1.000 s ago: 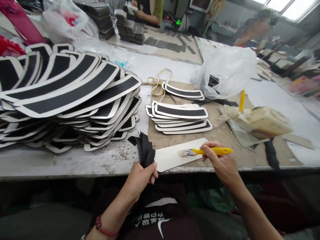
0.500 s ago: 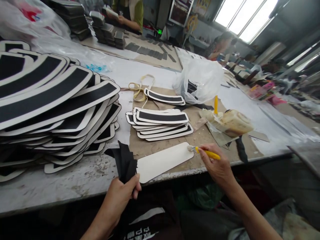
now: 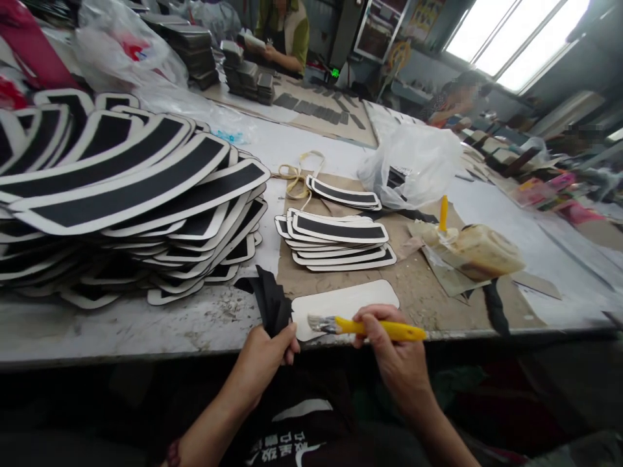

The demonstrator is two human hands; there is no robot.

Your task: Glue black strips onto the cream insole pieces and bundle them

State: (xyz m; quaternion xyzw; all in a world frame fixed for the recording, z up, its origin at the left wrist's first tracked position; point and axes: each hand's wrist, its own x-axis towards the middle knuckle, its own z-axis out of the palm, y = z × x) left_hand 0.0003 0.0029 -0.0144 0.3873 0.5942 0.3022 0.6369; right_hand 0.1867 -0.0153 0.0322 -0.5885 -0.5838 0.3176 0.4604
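Note:
My right hand point(image 3: 392, 340) is closed round the yellow handle of a paintbrush point(image 3: 374, 327). Its bristles lie over the left part of a white panel point(image 3: 355, 299) with rounded corners, at the table's front edge. A bundle of black strips point(image 3: 269, 301) is gripped in my left hand point(image 3: 275, 350), thumb on top, beside the panel's left end. Whether those fingers also pinch the panel is hidden. Behind the panel lies a small stack of white-edged black curved pieces point(image 3: 341, 228), with a few more such pieces point(image 3: 345, 192) beyond it.
A large heap of similar pieces point(image 3: 131, 194) fills the left. To the right, a glue-stained plastic container point(image 3: 487, 251) has a yellow handle point(image 3: 443, 213) standing at it. A clear plastic bag point(image 3: 413, 162) sits behind. Another person point(image 3: 282, 39) works across the table.
My right hand has swept the brush leftward along the white panel, from its right end to its left part. My left hand keeps its hold on the black strips. The view has shifted left.

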